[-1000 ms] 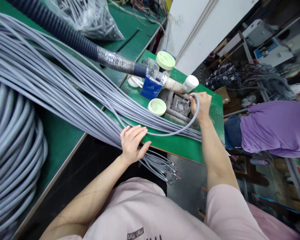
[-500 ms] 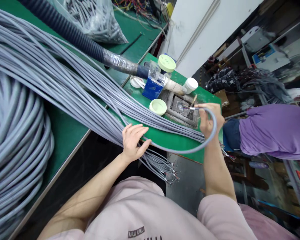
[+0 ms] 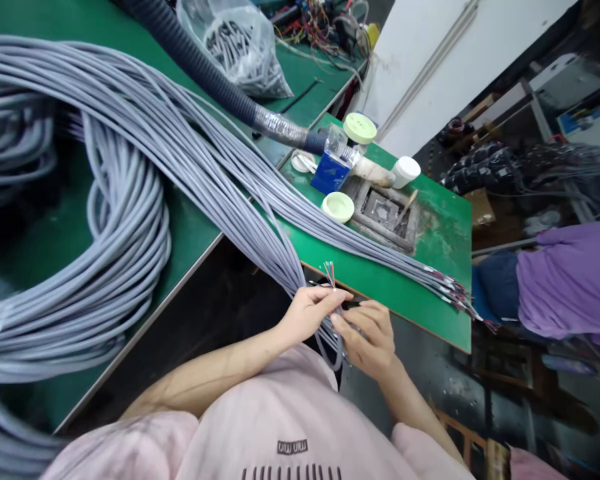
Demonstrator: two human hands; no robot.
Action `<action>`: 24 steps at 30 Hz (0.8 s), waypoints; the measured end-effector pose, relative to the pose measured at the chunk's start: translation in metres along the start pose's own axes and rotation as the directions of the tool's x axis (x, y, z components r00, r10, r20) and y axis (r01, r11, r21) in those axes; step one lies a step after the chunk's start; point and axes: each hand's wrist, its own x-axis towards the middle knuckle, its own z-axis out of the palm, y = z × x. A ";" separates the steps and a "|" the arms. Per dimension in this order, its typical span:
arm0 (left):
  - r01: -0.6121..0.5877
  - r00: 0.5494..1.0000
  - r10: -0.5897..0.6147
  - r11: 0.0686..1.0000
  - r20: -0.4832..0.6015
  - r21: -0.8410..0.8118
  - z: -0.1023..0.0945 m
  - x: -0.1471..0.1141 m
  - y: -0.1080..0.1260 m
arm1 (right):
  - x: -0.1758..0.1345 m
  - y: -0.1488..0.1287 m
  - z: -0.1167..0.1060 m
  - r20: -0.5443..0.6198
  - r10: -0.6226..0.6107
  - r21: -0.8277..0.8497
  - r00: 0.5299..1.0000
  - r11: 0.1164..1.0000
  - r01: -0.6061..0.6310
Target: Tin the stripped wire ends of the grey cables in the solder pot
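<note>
Close in front of my body, my left hand [image 3: 307,312] pinches a grey cable just below its stripped end. Thin coloured wires [image 3: 329,272], red, blue and pale ones among them, fan upward from that end. My right hand [image 3: 367,335] is closed on the same cable, its fingertips touching it right beside my left hand. Below the hands the cable bends into a loop [image 3: 336,363]. A long bundle of grey cables [image 3: 220,207] runs from the left towards my hands, and a second branch [image 3: 360,247] lies across the green board, its wire ends at the right.
Past the cables sits a square metal pot [image 3: 380,208] with a stick [image 3: 409,205]. Near it are a pale green lid [image 3: 338,207], a white cup [image 3: 406,172] and a hose [image 3: 280,127]. Coiled cable [image 3: 130,267] fills the left; a person in purple [image 3: 570,280] is at right.
My right hand has brought the cable end back from the metal pot to my front. My left hand has left the bundle and taken hold near the wires. The view has shifted left.
</note>
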 end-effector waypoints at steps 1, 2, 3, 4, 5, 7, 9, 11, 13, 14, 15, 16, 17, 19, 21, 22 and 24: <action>0.001 1.000 -0.001 1.000 -0.004 0.008 0.000 -0.002 0.000 | -0.003 -0.004 0.001 0.011 -0.002 0.026 1.000 1.000 0.001; -0.004 1.000 0.004 1.000 -0.002 0.014 -0.001 -0.003 0.000 | -0.005 -0.008 0.002 0.020 0.007 0.061 1.000 0.998 -0.008; -0.009 1.000 0.009 1.000 0.004 0.016 -0.002 -0.005 -0.001 | -0.007 -0.010 0.002 0.030 0.025 0.102 0.999 0.994 -0.027; -0.015 1.000 0.014 1.000 0.011 0.010 -0.002 -0.007 -0.002 | -0.009 -0.012 0.002 0.036 0.050 0.148 0.998 0.987 -0.055; -0.020 1.000 0.020 1.000 0.017 -0.002 -0.003 -0.009 -0.003 | -0.011 -0.014 0.003 0.039 0.084 0.193 0.996 0.977 -0.090; -0.039 0.999 0.040 0.999 0.028 -0.033 -0.004 -0.012 -0.006 | -0.014 -0.017 0.004 0.028 0.170 0.274 0.985 0.946 -0.171; -0.060 0.997 0.063 0.997 0.037 -0.057 -0.005 -0.013 -0.008 | -0.017 -0.020 0.005 0.021 0.282 0.333 0.959 0.903 -0.273; -0.068 0.996 0.071 0.995 0.045 -0.074 -0.006 -0.014 -0.009 | -0.018 -0.023 0.008 0.079 0.413 0.373 0.907 0.832 -0.411; -0.053 0.997 0.057 0.995 0.049 -0.082 -0.006 -0.015 -0.008 | -0.018 -0.026 0.011 0.188 0.527 0.408 0.829 0.726 -0.554; -0.039 0.998 0.044 0.995 0.050 -0.088 -0.006 -0.016 -0.008 | -0.018 -0.028 0.012 0.251 0.567 0.430 0.784 0.661 -0.615; -0.023 0.998 0.028 0.995 0.051 -0.094 -0.006 -0.016 -0.008 | -0.017 -0.029 0.014 0.311 0.592 0.459 0.744 0.591 -0.663; -0.006 0.999 0.011 0.995 0.052 -0.101 -0.005 -0.017 -0.008 | -0.016 -0.030 0.016 0.369 0.601 0.493 0.708 0.519 -0.698; 0.013 0.998 -0.007 0.994 0.055 -0.108 -0.005 -0.018 -0.008 | -0.015 -0.030 0.018 0.426 0.597 0.531 0.680 0.444 -0.722; 0.043 0.997 -0.036 0.992 0.063 -0.118 -0.005 -0.020 -0.009 | -0.015 -0.031 0.022 0.520 0.562 0.593 0.644 0.305 -0.745; 0.069 0.995 -0.059 0.991 0.084 -0.117 -0.006 -0.022 -0.010 | -0.016 -0.032 0.027 0.569 0.524 0.637 0.633 0.205 -0.743; 0.078 0.993 -0.067 0.991 0.099 -0.110 -0.006 -0.023 -0.010 | -0.017 -0.032 0.029 0.581 0.514 0.653 0.631 0.168 -0.738; 0.083 0.990 -0.072 0.993 0.125 -0.084 -0.007 -0.024 -0.011 | -0.019 -0.032 0.033 0.592 0.512 0.672 0.623 0.113 -0.732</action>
